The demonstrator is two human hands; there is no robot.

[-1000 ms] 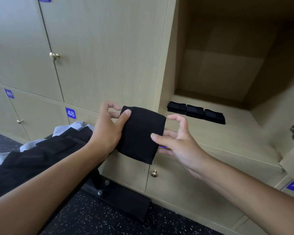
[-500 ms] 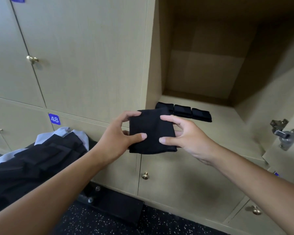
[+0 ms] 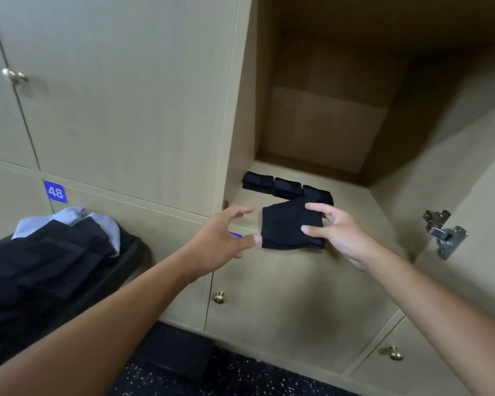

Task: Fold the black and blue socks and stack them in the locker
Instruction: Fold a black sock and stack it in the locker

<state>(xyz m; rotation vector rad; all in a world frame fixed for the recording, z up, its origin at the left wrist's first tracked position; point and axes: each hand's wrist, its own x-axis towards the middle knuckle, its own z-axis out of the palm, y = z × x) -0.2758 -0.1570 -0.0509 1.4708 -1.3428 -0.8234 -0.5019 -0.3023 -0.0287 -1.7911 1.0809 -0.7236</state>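
Observation:
My right hand (image 3: 337,235) pinches a folded black sock (image 3: 289,228) between thumb and fingers, holding it over the front lip of the open locker's shelf (image 3: 352,212). My left hand (image 3: 220,238) hovers just left of the sock with fingers spread; only its thumb tip is at the sock's lower left corner. Three folded black socks (image 3: 286,187) lie in a row on the shelf behind the held one, the rightmost partly hidden by it.
A pile of black and blue-grey clothes (image 3: 49,252) lies on a dark stand at the left. Closed locker doors with brass knobs (image 3: 219,297) surround the open bay. The open door with a metal hinge (image 3: 443,235) stands at the right. Speckled dark floor (image 3: 240,378) below.
The sock has moved right and forward toward the shelf in my right hand. My left hand has let go of it and opened its fingers.

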